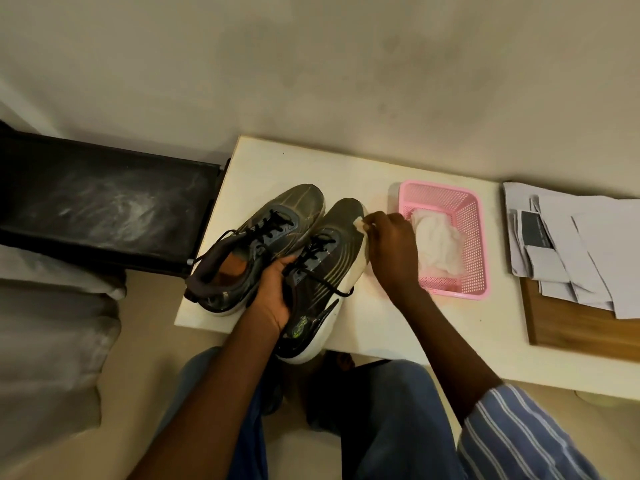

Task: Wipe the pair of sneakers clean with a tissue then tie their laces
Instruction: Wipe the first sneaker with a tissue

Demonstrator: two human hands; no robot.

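Two dark sneakers with white soles and loose black laces stand side by side on a white table (398,317). The left sneaker (256,237) rests flat. My left hand (273,292) grips the right sneaker (332,258) at its collar, its heel jutting over the table's front edge. My right hand (391,247) pinches a small white tissue (358,223) against the right side of that sneaker's toe, near the white sole.
A pink plastic basket (474,244) holding crumpled white tissues sits just right of my right hand. Further right, loose papers (568,244) lie on a wooden board (581,330). A black dusty stand (104,202) adjoins the table's left end. A wall runs behind.
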